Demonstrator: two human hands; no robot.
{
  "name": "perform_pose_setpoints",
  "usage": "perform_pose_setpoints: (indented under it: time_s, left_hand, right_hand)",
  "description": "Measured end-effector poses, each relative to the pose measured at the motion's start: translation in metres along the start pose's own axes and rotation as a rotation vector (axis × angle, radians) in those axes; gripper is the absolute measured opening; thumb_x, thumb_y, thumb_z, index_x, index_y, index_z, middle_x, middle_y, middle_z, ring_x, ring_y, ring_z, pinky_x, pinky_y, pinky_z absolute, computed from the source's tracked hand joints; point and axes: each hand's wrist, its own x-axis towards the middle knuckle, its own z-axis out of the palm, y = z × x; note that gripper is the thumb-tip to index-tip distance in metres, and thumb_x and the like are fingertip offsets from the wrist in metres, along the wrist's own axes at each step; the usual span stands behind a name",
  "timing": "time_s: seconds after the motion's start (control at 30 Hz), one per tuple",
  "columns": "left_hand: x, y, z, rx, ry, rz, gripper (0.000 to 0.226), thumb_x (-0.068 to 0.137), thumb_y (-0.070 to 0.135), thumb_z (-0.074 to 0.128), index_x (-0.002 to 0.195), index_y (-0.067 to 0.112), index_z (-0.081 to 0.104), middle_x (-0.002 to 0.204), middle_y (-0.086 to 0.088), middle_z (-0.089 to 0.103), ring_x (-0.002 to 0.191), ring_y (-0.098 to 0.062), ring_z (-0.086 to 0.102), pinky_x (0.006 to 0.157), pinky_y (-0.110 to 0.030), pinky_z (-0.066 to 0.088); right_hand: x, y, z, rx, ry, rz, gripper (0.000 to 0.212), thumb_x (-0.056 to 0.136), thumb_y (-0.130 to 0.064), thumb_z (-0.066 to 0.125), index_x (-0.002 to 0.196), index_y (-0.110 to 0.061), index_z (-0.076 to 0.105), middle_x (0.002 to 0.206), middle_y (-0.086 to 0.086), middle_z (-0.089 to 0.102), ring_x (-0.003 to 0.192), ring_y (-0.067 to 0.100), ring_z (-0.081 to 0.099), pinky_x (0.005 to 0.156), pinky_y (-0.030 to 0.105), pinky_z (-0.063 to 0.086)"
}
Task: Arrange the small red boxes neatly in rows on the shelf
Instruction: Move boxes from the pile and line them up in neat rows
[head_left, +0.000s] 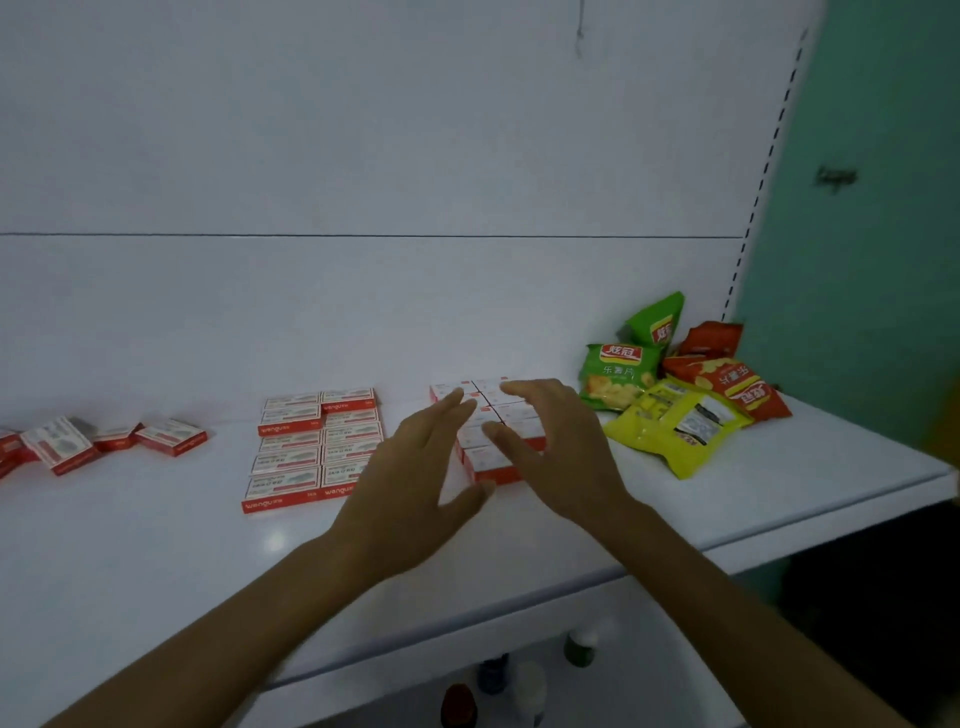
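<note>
Small red-and-white boxes lie on the white shelf (156, 545). One block of several boxes (306, 447) sits in two neat columns left of centre. A second block (488, 460) lies at centre right, partly hidden behind my hands. My left hand (415, 478) is spread with straight fingers at that block's left side. My right hand (550, 441) hovers over its right side, fingers loosely extended. Neither hand holds a box. Several loose boxes (78, 441) lie scattered at the far left.
Green, yellow and red snack bags (680, 395) are piled at the back right of the shelf. A white back panel rises behind. Small bottles (519, 686) stand on a lower level below the shelf's front edge. A green wall is at right.
</note>
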Motion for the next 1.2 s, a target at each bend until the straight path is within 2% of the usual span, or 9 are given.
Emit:
perform_pose_setpoints:
  time_s: [0.13,0.3,0.37,0.47,0.6,0.8,0.93,1.0,1.2]
  left_hand:
    - [-0.011,-0.028,-0.04,0.17,0.01,0.124,0.075,0.081,0.058,0.045,0.145,0.025,0.026,0.15,0.011,0.015,0.139,-0.02,0.027,0.104,-0.037,0.016]
    - [-0.044,-0.08,-0.085,0.219,-0.042,0.086,0.075,0.08,0.057,0.048,0.144,0.024,0.028,0.152,0.002,0.026,0.136,-0.025,0.034,0.105,-0.047,0.027]
    - [-0.061,-0.1,-0.1,0.246,-0.049,0.089,0.075,0.079,0.056,0.05,0.143,0.023,0.03,0.151,0.0,0.03,0.134,-0.026,0.038,0.102,-0.046,0.032]
    - [-0.089,-0.127,-0.124,0.271,-0.054,0.084,0.075,0.082,0.056,0.053,0.144,0.022,0.028,0.152,0.001,0.026,0.137,-0.024,0.032,0.104,-0.039,0.023]
    - [-0.13,-0.164,-0.159,0.266,-0.095,-0.009,0.077,0.085,0.057,0.05,0.147,0.03,0.014,0.156,0.009,0.01,0.143,-0.014,0.015,0.113,-0.037,0.019]
    - [-0.199,-0.223,-0.209,0.325,-0.069,-0.211,0.076,0.086,0.055,0.05,0.147,0.03,0.012,0.157,0.007,0.009,0.144,-0.015,0.011,0.117,-0.038,0.016]
    - [-0.225,-0.248,-0.218,0.212,0.083,-0.378,0.074,0.086,0.055,0.05,0.147,0.025,0.019,0.155,0.005,0.018,0.142,-0.016,0.017,0.114,-0.036,0.018]
    - [-0.225,-0.25,-0.218,0.163,0.145,-0.383,0.074,0.085,0.055,0.052,0.146,0.025,0.022,0.154,0.005,0.021,0.141,-0.016,0.019,0.113,-0.037,0.02]
    - [-0.226,-0.246,-0.211,0.291,0.018,-0.343,0.078,0.087,0.061,0.042,0.148,0.027,0.007,0.158,0.004,0.003,0.144,-0.017,0.005,0.115,-0.038,0.01]
  right_hand:
    - [0.0,-0.045,0.01,-0.02,-0.003,0.009,0.06,0.082,-0.063,0.038,0.125,-0.023,0.052,0.127,-0.002,0.054,0.115,0.014,0.048,0.101,0.034,0.037]
    - [-0.006,-0.095,0.04,-0.034,-0.026,0.054,0.058,0.081,-0.061,0.042,0.126,-0.027,0.05,0.132,-0.005,0.052,0.119,0.012,0.046,0.105,0.039,0.035]
    - [-0.01,-0.116,0.055,-0.043,-0.034,0.038,0.056,0.081,-0.061,0.042,0.125,-0.027,0.05,0.132,-0.006,0.052,0.119,0.011,0.046,0.105,0.033,0.031]
    - [-0.017,-0.149,0.079,-0.046,-0.044,-0.004,0.053,0.083,-0.06,0.043,0.125,-0.027,0.051,0.131,-0.006,0.053,0.119,0.012,0.048,0.101,0.028,0.026]
    - [-0.022,-0.195,0.123,0.006,-0.059,-0.058,0.066,0.081,-0.071,0.032,0.127,-0.026,0.049,0.134,-0.006,0.052,0.121,0.014,0.049,0.107,0.037,0.034]
    - [-0.029,-0.272,0.179,0.032,-0.197,-0.152,0.055,0.082,-0.06,0.041,0.125,-0.027,0.051,0.134,-0.005,0.05,0.125,0.014,0.043,0.109,0.036,0.029]
    - [-0.031,-0.309,0.209,0.036,-0.276,-0.206,0.057,0.081,-0.06,0.04,0.126,-0.028,0.05,0.136,-0.006,0.048,0.127,0.013,0.04,0.107,0.029,0.021]
    - [-0.029,-0.322,0.222,0.025,-0.304,-0.22,0.059,0.08,-0.06,0.038,0.128,-0.027,0.05,0.137,-0.006,0.048,0.127,0.012,0.04,0.107,0.026,0.018]
    - [-0.026,-0.333,0.238,-0.016,-0.318,-0.216,0.059,0.081,-0.058,0.033,0.128,-0.027,0.049,0.137,-0.007,0.047,0.126,0.011,0.041,0.104,0.022,0.017]
